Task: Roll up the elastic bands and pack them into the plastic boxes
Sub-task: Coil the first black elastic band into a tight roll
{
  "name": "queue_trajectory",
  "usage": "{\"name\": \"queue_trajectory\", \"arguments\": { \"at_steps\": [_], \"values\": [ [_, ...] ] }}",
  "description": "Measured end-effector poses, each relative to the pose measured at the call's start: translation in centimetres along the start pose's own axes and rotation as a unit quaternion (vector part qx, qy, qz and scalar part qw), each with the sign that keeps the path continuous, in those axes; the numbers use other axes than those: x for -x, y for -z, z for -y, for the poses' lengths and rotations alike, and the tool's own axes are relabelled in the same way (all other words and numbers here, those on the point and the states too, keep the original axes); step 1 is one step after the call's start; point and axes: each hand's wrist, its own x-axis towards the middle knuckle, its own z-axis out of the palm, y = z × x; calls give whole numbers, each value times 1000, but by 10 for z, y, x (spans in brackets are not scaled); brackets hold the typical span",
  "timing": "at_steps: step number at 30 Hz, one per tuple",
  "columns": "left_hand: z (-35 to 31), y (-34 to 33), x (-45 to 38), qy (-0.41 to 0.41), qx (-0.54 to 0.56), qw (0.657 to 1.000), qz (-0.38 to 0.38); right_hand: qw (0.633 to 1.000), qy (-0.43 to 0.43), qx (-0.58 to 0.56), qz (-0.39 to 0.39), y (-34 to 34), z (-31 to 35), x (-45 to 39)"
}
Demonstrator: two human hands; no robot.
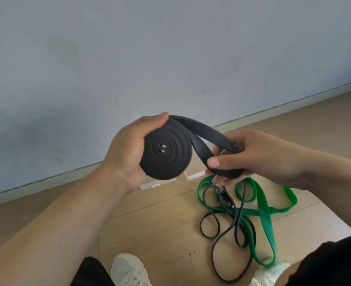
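Observation:
A wide black elastic band point(166, 153) is wound into a thick flat coil held up in front of me. My left hand point(127, 149) grips the coil, thumb over its top edge. The band's loose looped tail point(209, 134) runs right to my right hand point(253, 157), which pinches its end between thumb and fingers. On the wooden floor below lie a green band point(263, 215) and a thin black band point(230, 228), tangled together. A clear plastic box point(193, 175) stands on the floor behind the coil, mostly hidden by it.
A grey wall point(170, 48) with a pale skirting board point(284, 108) runs close behind the box. My two white shoes point(129, 271) and dark trouser legs sit at the bottom edge, the right shoe point(271, 273) touching the green band.

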Motion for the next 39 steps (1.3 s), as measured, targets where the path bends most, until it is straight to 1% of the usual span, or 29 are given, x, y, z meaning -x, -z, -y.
{"name": "queue_trajectory", "arguments": {
  "at_steps": [2,4,6,8,9,10,12,14,16,17,18,19,20,21,23,25,26,28,31,33,35,37,39],
  "values": [
    [-3,4,-2,1,25,999,-36,997,2,-70,-21,2,0,-3],
    [-3,8,-6,6,40,996,-76,984,9,-175,-38,7,0,-6],
    [-2,10,-8,14,53,993,-108,964,31,-263,-17,12,2,-6],
    [-2,11,-9,12,58,991,-120,942,52,-332,8,16,5,-7],
    [-1,11,-9,9,59,991,-120,931,59,-361,-3,18,6,-7],
    [0,10,-8,6,59,991,-116,924,61,-377,-33,17,6,-8],
    [2,8,-8,-6,55,993,-102,925,42,-361,-109,12,6,-11],
    [7,6,-6,-32,44,995,-79,945,2,-277,-175,6,1,-16],
    [9,4,-3,-70,31,995,-56,963,-23,-109,-247,2,-6,-23],
    [9,4,-1,-89,30,995,-44,962,-31,-12,-270,1,-8,-24],
    [8,3,0,-105,30,993,-35,959,-34,67,-274,1,-9,-25],
    [7,3,1,-114,29,993,-30,957,-31,111,-266,1,-10,-25],
    [7,4,1,-116,27,992,-32,961,-17,121,-247,1,-11,-25],
    [7,6,-1,-111,28,993,-42,969,6,108,-223,0,-12,-23],
    [7,10,-6,-90,35,993,-72,985,43,24,-168,-2,-10,-21],
    [7,14,-9,-70,40,993,-91,991,46,-84,-96,-7,-5,-18],
    [6,14,-10,-63,39,993,-96,988,47,-120,-86,-9,-4,-17],
    [4,15,-11,-46,42,992,-108,981,66,-144,-113,-10,-1,-16],
    [0,16,-11,-22,52,991,-120,980,86,-138,-113,-7,5,-12],
    [-1,18,-11,-9,35,993,-116,977,86,-137,-138,4,9,-11],
    [2,20,-12,-14,-19,994,-111,973,86,-129,-168,23,14,-8],
    [7,23,-12,-43,-102,989,-94,969,91,-123,-194,43,17,-3],
    [10,23,-12,-61,-142,985,-75,966,85,-131,-205,57,17,5]
  ]
}}
